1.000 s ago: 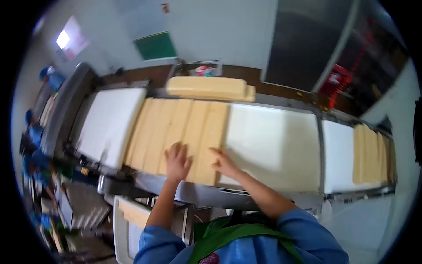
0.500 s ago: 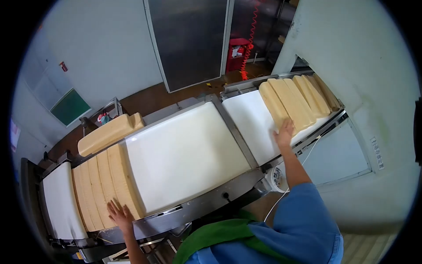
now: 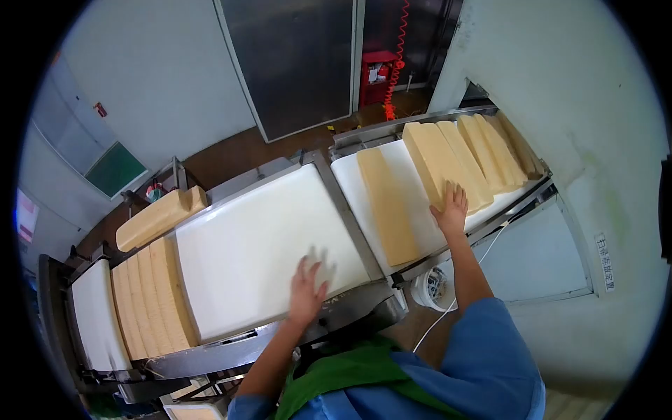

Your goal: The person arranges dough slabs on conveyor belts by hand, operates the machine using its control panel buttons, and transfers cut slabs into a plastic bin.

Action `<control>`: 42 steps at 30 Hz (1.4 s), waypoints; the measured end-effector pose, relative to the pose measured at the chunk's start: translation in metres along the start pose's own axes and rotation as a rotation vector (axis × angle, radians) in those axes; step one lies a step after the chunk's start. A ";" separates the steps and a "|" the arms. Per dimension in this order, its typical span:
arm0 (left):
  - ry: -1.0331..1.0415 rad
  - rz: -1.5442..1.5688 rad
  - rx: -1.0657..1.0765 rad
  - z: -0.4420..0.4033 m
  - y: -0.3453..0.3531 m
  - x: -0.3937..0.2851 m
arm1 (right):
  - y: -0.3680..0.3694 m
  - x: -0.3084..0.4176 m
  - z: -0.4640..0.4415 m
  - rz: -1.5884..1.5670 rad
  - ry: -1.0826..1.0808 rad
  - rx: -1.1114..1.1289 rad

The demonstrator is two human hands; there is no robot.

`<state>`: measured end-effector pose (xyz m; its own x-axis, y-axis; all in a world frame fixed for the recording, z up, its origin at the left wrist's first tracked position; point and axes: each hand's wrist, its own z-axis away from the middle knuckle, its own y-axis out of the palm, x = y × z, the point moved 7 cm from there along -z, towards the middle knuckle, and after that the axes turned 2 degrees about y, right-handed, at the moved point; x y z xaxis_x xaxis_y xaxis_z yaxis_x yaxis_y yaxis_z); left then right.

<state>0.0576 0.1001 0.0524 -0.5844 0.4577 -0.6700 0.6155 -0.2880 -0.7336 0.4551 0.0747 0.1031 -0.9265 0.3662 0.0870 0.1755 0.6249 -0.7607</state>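
My left hand (image 3: 306, 290) is over the near part of the white belt (image 3: 259, 245), fingers spread and slightly blurred, with nothing in it. My right hand (image 3: 451, 210) rests with spread fingers on the near end of a long pale-yellow, bread-like block (image 3: 444, 168) on the right-hand belt. More such pieces stand in a row (image 3: 493, 154) beyond it, toward the wall. Left of that block, a thinner flat slab (image 3: 386, 206) lies apart on the right-hand belt, touched by neither hand.
Several slabs (image 3: 154, 297) stand packed together at the left end of the belt. A rounded loaf-like block (image 3: 157, 218) sits behind them. A metal bar (image 3: 343, 203) divides the belts. Below is a white bucket (image 3: 434, 288) beside a white cable. A wall (image 3: 574, 154) rises at right.
My left hand has left the slabs at left and moved right over the white belt. A flat slab now lies separate on the right-hand belt. My right hand stays on the row.
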 end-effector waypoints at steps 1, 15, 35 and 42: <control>0.035 0.079 0.017 -0.015 0.018 -0.014 | 0.025 -0.022 0.006 0.003 0.113 0.184; -0.254 0.377 -0.111 -0.092 0.161 -0.070 | 0.013 -0.061 0.011 0.225 0.173 0.378; -0.295 0.701 -0.330 -0.083 0.147 -0.044 | 0.077 -0.001 0.011 -0.143 0.435 0.523; -0.324 0.792 -0.287 -0.079 0.151 -0.017 | 0.118 -0.098 0.003 -0.748 0.243 0.647</control>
<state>0.2017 0.1150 -0.0378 -0.0266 -0.0579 -0.9980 0.9840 -0.1775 -0.0159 0.5658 0.1102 0.0025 -0.6191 0.2099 0.7568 -0.7018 0.2846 -0.6531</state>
